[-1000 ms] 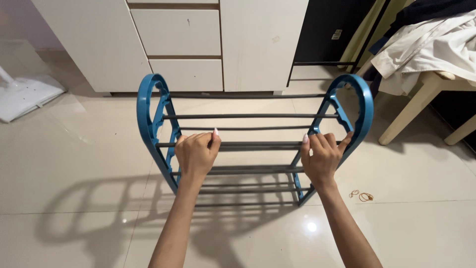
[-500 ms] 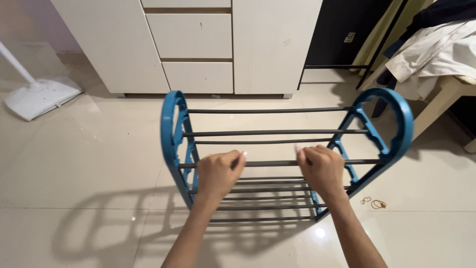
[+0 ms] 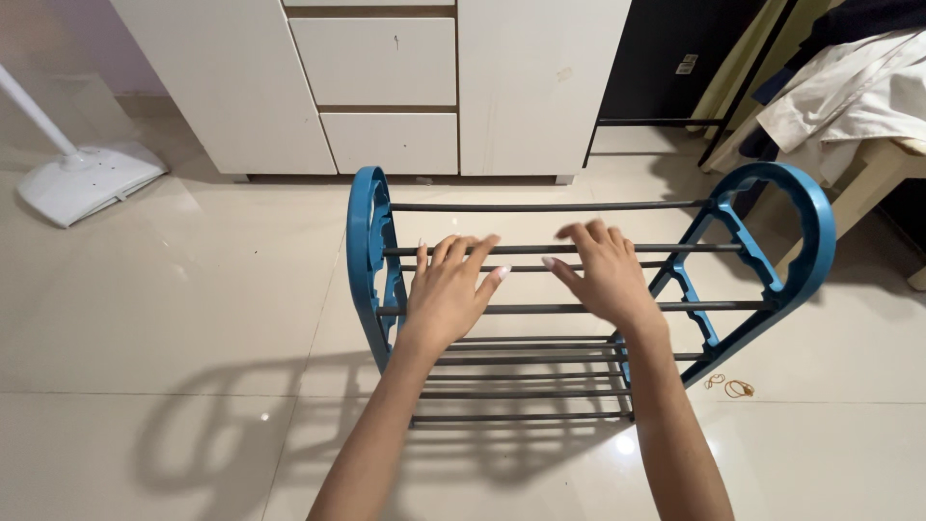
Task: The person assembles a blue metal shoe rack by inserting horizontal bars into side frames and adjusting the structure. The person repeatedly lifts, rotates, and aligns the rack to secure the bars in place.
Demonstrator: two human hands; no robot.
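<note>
Rack [image 3: 579, 309] stands upright on floor [image 3: 174, 318], assembled as far as shows; left hand [image 3: 449, 289] and right hand [image 3: 603, 275] hover over its top rods, fingers spread, gripping nothing.

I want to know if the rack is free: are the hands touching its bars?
Cannot tell. The head view shows both the left hand and right hand open, fingers spread over the rack; no clear gap or contact.

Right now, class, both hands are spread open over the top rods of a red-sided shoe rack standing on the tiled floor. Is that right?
Not quite: the colour is wrong. The head view shows the left hand and right hand spread open over the top rods of a shoe rack with blue sides, not red. It does stand on the tiled floor.
</note>
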